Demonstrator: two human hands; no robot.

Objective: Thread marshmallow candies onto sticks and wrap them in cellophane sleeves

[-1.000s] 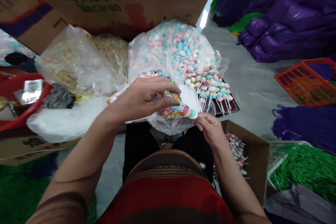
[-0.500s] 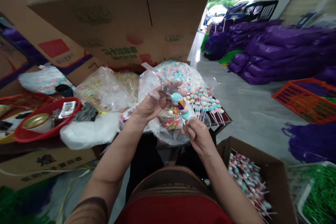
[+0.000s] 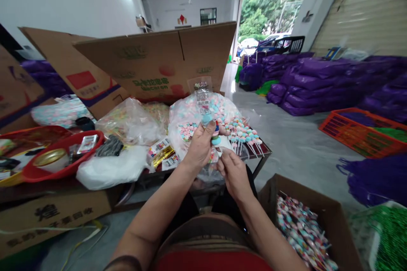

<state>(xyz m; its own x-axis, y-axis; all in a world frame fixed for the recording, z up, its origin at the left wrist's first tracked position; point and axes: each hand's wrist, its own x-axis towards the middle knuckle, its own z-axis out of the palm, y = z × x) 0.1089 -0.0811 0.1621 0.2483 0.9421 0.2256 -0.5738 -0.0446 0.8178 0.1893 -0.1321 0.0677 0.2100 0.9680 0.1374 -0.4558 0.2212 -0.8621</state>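
Gripped multicoloured stacked candy stick [image 3: 216, 139] in closed left hand [image 3: 199, 146]; pinched its lower end with right hand [image 3: 233, 170]. Held it in front of clear plastic bag of pink-and-blue candies [image 3: 222, 103], near white-stemmed pastel candy skewers [image 3: 244, 134]. Had clear label-printed plastic wrapper [image 3: 202, 96] sticking up above left hand.

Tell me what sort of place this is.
Probably a packing workshop, perhaps for sweets: bagged pink-and-blue pieces, an open cardboard box holding many colourful sticks, and stacked purple bundles.
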